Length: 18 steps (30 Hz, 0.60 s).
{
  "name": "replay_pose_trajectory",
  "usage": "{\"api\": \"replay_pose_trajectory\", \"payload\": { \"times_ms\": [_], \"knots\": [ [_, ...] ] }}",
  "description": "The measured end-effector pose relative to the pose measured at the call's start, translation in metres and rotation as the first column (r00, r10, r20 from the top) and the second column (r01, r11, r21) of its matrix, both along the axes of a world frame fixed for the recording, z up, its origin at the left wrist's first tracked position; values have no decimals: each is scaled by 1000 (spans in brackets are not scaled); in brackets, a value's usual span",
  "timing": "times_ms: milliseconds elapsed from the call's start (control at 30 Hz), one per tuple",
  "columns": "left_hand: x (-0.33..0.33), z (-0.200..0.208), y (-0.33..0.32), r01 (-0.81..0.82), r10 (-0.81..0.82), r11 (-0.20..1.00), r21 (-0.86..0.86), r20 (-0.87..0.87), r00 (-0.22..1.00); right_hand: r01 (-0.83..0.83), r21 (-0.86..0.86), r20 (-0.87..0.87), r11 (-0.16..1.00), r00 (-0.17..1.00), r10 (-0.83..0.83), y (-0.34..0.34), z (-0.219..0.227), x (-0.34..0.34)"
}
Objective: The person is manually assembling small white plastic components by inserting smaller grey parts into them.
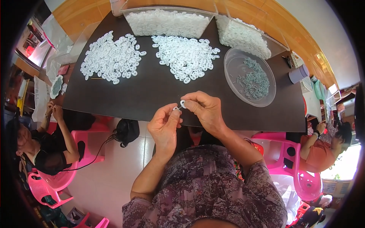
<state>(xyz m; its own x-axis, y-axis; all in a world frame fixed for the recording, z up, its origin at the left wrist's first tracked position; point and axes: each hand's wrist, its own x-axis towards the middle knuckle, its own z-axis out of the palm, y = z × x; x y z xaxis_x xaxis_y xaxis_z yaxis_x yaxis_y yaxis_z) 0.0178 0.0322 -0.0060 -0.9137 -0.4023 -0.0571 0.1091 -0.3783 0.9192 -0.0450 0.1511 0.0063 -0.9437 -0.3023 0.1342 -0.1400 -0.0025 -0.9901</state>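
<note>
Over the table's near edge, my two hands meet fingertip to fingertip. My left hand (166,125) is closed in a pinch on a small white plastic piece (175,109). In a pinch of its own, my right hand (205,110) holds another white oval piece (183,103) with a hole in it. A thin pale pin seems to run between the two pieces, though it is too small to be sure. Beyond my hands lie a left pile of white two-holed oval pieces (112,59) and a middle pile of similar pieces (186,57).
A round clear tray (234,85) at the right holds many small grey-green pins (256,79). Two clear bins, one left (125,11) and one right (283,46), hold more white pieces. A purple-lidded container (298,74) stands far right. People sit at both sides on pink chairs (281,152).
</note>
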Motion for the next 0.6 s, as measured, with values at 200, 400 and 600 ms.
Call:
{"api": "replay_pose_trajectory", "payload": {
  "times_ms": [200, 400, 600],
  "knots": [
    [-1, 0, 1, -6, 6, 1000, -7, 0, 1000, -2, 43, -24, 999, 1000, 3, 1, 2, 2],
    [-1, 1, 2, -11, 11, 1000, -11, 11, 1000, 17, 111, -138, 994, 990, -2, 0, 4, 3],
    [-1, 2, 4, -6, 6, 1000, -13, -7, 1000, 24, 133, -157, 991, 988, -2, -3, 3, 8]
  ]
}}
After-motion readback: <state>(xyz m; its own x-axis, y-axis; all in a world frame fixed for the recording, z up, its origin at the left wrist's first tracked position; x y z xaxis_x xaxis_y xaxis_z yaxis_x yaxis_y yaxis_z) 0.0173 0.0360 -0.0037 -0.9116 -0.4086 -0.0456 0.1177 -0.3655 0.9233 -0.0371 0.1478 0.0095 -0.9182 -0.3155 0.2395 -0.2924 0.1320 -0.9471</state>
